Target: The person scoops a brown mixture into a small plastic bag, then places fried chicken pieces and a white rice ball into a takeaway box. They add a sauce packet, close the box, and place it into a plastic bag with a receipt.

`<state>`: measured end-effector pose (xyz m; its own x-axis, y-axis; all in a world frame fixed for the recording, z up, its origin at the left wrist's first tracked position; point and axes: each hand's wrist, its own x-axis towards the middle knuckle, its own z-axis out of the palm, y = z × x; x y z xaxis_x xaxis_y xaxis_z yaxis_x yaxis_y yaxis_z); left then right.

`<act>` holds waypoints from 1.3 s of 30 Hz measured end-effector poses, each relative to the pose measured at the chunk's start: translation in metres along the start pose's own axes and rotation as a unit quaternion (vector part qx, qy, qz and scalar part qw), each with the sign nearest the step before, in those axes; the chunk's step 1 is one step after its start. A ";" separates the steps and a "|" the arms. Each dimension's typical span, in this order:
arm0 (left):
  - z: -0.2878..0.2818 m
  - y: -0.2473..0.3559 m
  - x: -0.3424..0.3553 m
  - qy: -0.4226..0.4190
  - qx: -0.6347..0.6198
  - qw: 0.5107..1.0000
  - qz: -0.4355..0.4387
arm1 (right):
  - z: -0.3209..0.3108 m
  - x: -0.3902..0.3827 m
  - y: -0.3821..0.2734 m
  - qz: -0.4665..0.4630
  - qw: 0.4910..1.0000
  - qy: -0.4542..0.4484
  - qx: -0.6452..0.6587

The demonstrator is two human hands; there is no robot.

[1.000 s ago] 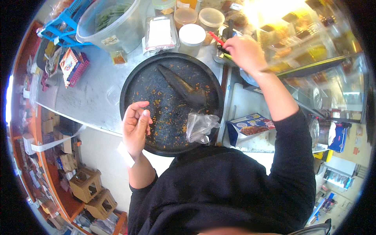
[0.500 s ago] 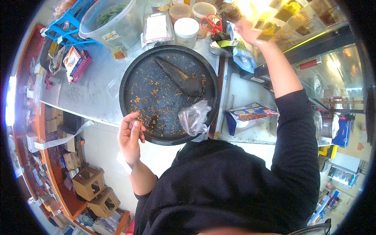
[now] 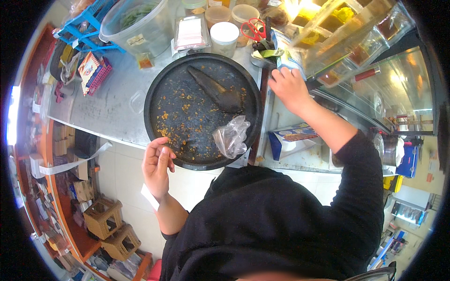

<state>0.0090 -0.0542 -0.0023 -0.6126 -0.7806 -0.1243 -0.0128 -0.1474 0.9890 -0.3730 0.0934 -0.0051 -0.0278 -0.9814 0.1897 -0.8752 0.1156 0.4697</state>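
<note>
My left hand, loosely curled with fingers apart and empty, rests by the lower-left rim of a round black tray. The tray holds a dark cone-shaped pestle-like object, orange crumbs and a crumpled clear plastic bag. My right hand is right of the tray, fingers bent and slightly apart, with nothing visible in them, just below a metal holder containing red-handled scissors and green-and-black tools. A blue-and-white packet stands behind that hand.
Behind the tray are lidded tubs, a clear bin of greens, a blue crate and a pink basket. At right are spice compartments, a glass case and a printed box. Shelving stands left.
My right hand was at the red scissors, moved up and right to the packet and compartments, and is now lower, below the holder. My left hand has shifted slightly down and left.
</note>
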 end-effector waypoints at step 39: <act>0.044 0.013 -0.002 -0.083 0.018 0.996 0.011 | -0.004 0.038 0.036 0.278 0.793 0.213 0.497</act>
<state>-0.0247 -0.0283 0.0148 -0.7353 -0.6717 -0.0903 -0.0237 -0.1077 0.9939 -0.4032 0.0608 0.0224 -0.5638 -0.6546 0.5036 -0.7388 0.1270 -0.6619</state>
